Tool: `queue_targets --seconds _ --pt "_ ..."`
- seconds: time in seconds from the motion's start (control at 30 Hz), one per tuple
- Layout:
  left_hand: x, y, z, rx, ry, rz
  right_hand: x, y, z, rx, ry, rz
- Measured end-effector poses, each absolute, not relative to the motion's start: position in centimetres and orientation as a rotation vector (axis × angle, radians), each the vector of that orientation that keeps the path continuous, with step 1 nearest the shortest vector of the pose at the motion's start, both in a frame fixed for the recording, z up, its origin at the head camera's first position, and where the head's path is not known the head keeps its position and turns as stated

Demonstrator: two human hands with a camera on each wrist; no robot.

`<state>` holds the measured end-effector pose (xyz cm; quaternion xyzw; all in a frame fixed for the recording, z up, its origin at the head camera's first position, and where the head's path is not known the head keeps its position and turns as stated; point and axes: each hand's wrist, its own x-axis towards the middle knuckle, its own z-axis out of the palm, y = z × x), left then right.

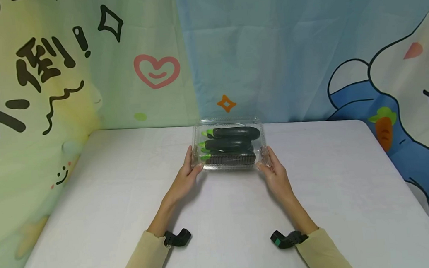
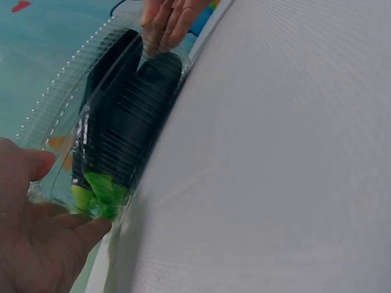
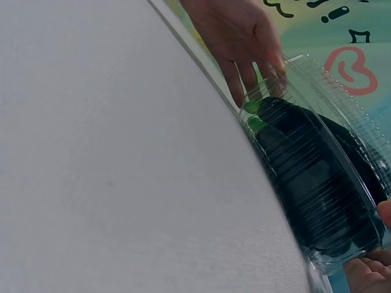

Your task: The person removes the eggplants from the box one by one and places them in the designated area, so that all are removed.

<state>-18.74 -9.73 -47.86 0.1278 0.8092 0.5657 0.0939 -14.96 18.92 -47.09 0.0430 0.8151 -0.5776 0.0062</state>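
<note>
A clear plastic clamshell box (image 1: 229, 166) stands near the far edge of the table, holding several dark eggplants (image 1: 234, 143) with green stem ends toward the left. My left hand (image 1: 182, 181) grips its left end, thumb at the near corner and fingers along the side and below. On the opposite end, my right hand (image 1: 278, 178) holds it the same way. Seen from the left wrist, the ribbed box wall (image 2: 122, 116) lies between both hands, and the green ends are near the left fingers. The right wrist view shows the box's lower edge close over the tabletop.
A white table (image 1: 232, 228) spreads out in front of me. Behind it hangs a printed curtain (image 1: 261, 56) with a heart, stars, writing and a cartoon animal. Each wrist wears a black camera mount (image 1: 178, 238).
</note>
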Motion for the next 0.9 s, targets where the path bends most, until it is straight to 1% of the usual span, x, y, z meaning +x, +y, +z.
queue_targets --seconds 0.17,0.33,0.67,0.9 --pt "-18.62 -9.64 -47.80 0.379 2.463 1.680 -15.12 19.13 -47.90 0.104 2.688 -1.786" --pt "-18.52 -9.73 -47.77 0.431 2.515 1.659 -14.85 19.31 -47.95 0.093 2.835 -1.661" --pt "-18.73 -9.71 -47.78 0.464 2.429 1.709 -14.86 19.43 -48.07 0.044 2.836 -1.708" --pt "-18.76 -9.66 -47.73 0.450 2.456 1.703 -15.00 19.57 -48.09 0.100 2.819 -1.728"
